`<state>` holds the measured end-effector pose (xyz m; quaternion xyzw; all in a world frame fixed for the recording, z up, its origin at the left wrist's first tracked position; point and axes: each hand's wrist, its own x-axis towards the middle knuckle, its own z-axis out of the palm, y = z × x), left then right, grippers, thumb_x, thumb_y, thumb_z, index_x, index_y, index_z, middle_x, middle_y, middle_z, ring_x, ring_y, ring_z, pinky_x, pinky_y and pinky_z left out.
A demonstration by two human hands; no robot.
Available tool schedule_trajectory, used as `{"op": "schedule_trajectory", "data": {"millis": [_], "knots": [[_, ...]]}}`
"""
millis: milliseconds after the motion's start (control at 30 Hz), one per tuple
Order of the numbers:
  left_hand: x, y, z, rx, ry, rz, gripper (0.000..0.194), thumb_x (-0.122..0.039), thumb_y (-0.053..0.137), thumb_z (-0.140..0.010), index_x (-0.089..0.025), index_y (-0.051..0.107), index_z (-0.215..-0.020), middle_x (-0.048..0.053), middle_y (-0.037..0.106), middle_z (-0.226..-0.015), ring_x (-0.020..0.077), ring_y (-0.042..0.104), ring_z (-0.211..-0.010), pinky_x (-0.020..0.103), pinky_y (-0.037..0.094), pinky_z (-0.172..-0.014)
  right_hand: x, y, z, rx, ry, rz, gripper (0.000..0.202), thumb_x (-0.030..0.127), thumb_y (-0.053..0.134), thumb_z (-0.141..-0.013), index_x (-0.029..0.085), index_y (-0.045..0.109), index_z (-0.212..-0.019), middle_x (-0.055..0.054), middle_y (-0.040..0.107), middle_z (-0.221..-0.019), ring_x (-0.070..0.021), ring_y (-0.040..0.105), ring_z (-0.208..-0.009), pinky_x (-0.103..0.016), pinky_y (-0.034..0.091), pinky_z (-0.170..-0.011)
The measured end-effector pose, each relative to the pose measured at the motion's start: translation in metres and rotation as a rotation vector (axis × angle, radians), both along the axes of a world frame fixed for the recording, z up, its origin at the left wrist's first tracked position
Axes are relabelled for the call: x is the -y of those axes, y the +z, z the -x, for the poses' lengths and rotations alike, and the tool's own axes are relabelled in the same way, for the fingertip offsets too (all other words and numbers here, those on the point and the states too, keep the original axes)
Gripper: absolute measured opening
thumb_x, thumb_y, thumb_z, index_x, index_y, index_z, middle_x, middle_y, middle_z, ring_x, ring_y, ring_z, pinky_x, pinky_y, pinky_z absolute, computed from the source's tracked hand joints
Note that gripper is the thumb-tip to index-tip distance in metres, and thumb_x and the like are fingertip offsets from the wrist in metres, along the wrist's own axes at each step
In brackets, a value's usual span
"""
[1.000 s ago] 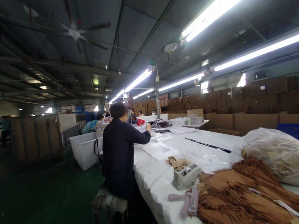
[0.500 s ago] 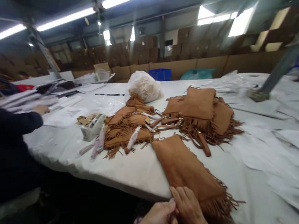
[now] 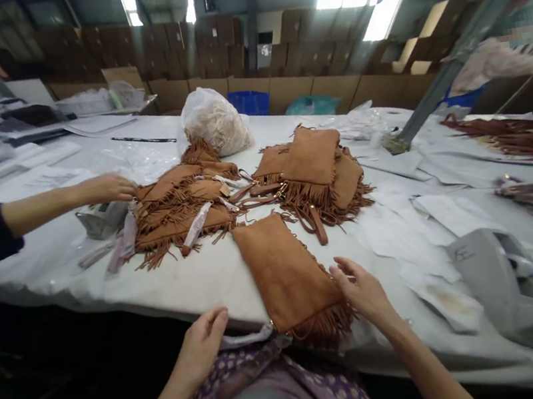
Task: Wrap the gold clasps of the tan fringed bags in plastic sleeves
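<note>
A brown fringed pouch (image 3: 290, 270) lies at the table's front edge, its fringe toward me. From its near left corner hangs a wrist strap (image 3: 250, 335) in clear wrapping, dropping over the edge onto my lap. My left hand (image 3: 202, 341) is held left of the pouch, fingers loosely stretched out, apart from it and holding nothing. At the pouch's right edge is my right hand (image 3: 364, 288), fingers apart; whether the fingertips touch the edge I cannot tell. Beyond lie a pile of fringed pouches with wrapped straps (image 3: 181, 206) and a stack of pouches (image 3: 314, 161).
A co-worker's hand (image 3: 110, 186) reaches onto the left pile, above a grey tape dispenser (image 3: 102, 220). Another grey dispenser (image 3: 494, 278) stands at right, near loose white sheets (image 3: 456, 216). A stuffed plastic bag (image 3: 216, 120) sits behind; a metal post (image 3: 435, 85) rises at right.
Both my hands were together at the pouch's near left corner; they have parted, left and right, letting go. The view has tilted down and turned right. The co-worker's hand has reached to the pile.
</note>
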<state>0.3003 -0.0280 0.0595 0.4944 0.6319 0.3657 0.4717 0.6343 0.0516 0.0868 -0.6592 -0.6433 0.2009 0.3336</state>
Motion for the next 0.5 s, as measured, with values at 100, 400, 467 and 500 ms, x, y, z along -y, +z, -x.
{"op": "schedule_trajectory", "data": {"millis": [100,400,467,500], "knots": [[-0.025,0.004,-0.019,0.103,0.001,0.038,0.052,-0.057,0.053,-0.08,-0.016,0.06,-0.111,0.01,0.067,-0.1,0.0257,0.063,-0.089,0.035,0.047,-0.081,-0.001,-0.031,0.002,0.11,-0.014,-0.059,0.043,0.047,0.045,-0.085,0.013,0.063,-0.104,-0.013,0.066,-0.1,-0.0267,0.061,-0.094,-0.043,0.047,-0.086],[-0.058,0.018,-0.083,0.601,-0.208,0.207,0.049,-0.053,0.06,-0.08,-0.015,0.051,-0.111,0.015,0.064,-0.112,0.0257,0.063,-0.099,0.038,0.051,-0.085,0.004,-0.042,0.008,0.029,0.044,-0.129,0.037,0.04,0.043,-0.087,0.018,0.066,-0.106,-0.01,0.068,-0.105,-0.0242,0.063,-0.097,-0.039,0.049,-0.088],[-0.057,0.013,-0.102,0.582,-0.191,0.112,0.056,-0.042,0.071,-0.074,-0.017,0.046,-0.117,0.014,0.06,-0.121,0.0272,0.057,-0.111,0.039,0.048,-0.093,0.004,-0.042,0.006,-0.043,0.059,-0.141,0.037,0.041,0.045,-0.087,0.017,0.067,-0.106,-0.01,0.069,-0.106,-0.0247,0.064,-0.097,-0.04,0.05,-0.09],[-0.058,0.011,-0.111,0.582,-0.184,0.06,0.06,-0.036,0.074,-0.071,-0.018,0.043,-0.12,0.014,0.057,-0.125,0.0274,0.053,-0.117,0.038,0.045,-0.097,0.004,-0.042,0.006,-0.077,0.059,-0.143,0.038,0.042,0.046,-0.086,0.017,0.067,-0.106,-0.011,0.069,-0.106,-0.025,0.064,-0.098,-0.04,0.049,-0.091]]}}
